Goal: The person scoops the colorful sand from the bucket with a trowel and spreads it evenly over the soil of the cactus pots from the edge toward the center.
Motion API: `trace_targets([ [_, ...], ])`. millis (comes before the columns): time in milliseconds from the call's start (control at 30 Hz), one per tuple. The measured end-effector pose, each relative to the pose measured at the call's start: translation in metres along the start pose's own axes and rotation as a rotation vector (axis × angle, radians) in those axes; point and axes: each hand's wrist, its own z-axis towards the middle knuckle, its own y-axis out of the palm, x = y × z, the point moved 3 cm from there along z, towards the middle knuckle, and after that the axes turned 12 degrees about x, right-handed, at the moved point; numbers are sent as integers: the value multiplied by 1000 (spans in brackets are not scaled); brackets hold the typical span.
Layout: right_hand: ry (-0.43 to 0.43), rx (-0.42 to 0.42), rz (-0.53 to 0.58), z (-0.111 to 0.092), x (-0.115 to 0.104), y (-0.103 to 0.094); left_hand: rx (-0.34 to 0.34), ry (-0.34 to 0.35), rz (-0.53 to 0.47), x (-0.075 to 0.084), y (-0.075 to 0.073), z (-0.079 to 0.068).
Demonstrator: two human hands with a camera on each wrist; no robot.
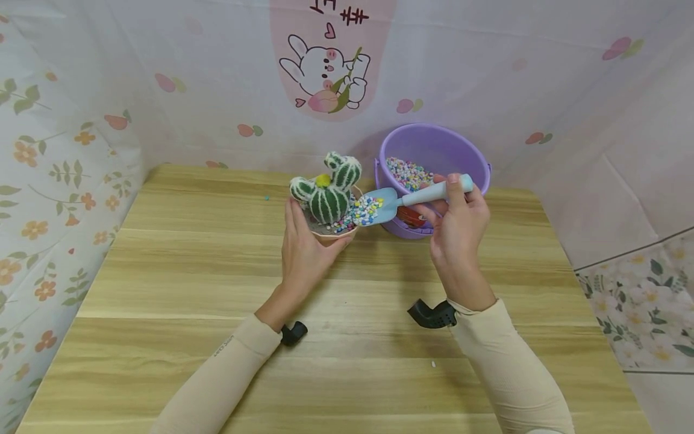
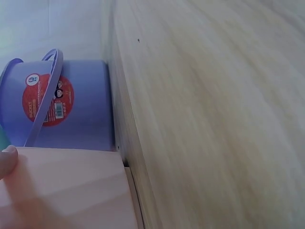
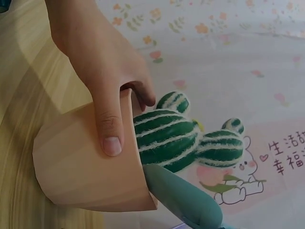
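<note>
My left hand [image 1: 306, 250] grips a peach-coloured flowerpot [image 3: 71, 157], its thumb against the outer wall and a finger over the rim. In the pot stands a green, white-striped toy cactus [image 1: 329, 205] with a yellow tuft; small coloured beads lie around its base. My right hand [image 1: 461, 226] holds a light blue toy shovel [image 1: 387, 211] by its handle. Pastel beads [image 1: 367, 210] fill the shovel's blade, which rests right at the pot's right rim, as the right wrist view also shows.
A purple bucket [image 1: 452, 154] stands behind the right hand, with more beads inside and a red label [image 2: 47, 100] on its side. A printed cloth [image 1: 206, 72] hangs behind the wooden table [image 1: 347, 361]. One stray white bead [image 1: 433, 364] lies near the front.
</note>
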Motion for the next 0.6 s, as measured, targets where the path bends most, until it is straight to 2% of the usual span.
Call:
trace_targets([
  [233,-4,2,-13,0,1,2,-40,9,-79,-6,-6,8],
  [400,-16,3,-26,2,3,3,-161,13,-149,-15,-10,19],
  [500,-20,4,-41,3,3,3,-231,-4,-157,-18,-11,23],
  [600,-32,3,-48,3,3,4,-250,-15,-157,-19,-10,25],
])
